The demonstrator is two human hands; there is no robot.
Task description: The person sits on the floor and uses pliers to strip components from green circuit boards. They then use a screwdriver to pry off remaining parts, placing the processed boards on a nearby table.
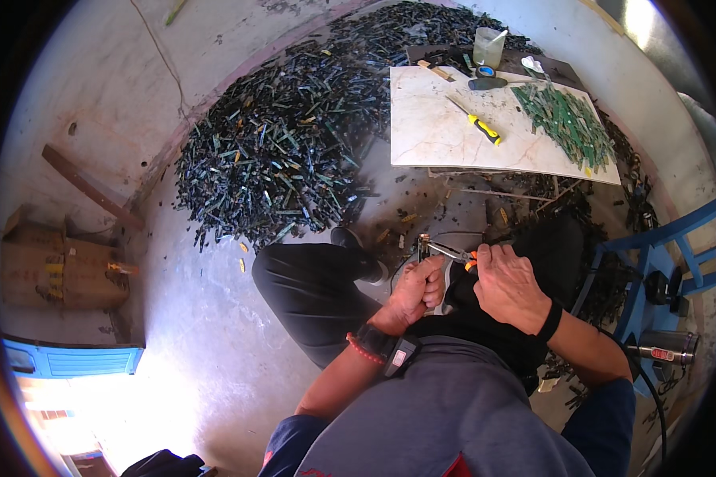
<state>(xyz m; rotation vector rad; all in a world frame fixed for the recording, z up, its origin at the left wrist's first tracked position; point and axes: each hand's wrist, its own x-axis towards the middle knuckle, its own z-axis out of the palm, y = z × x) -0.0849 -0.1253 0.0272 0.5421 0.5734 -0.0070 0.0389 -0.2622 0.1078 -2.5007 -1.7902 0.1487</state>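
On the wearer's side of the white marbled slab [422,119]: left hand [418,288], fingers clamped on a small dark, gold-tipped piece [424,240]; right hand [511,288], fingers closed around orange-handled steel pliers [459,254], best kept square.

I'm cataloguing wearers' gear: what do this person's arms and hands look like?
The left hand and right hand are gloveless. Left wrist: red beaded bracelet, dark strap, boxy device with pale label. Right wrist: black band. Dark blue sleeves stop near the elbows.

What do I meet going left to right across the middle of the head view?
Cardboard box → left hand → orange-handled pliers → right hand → blue chair.
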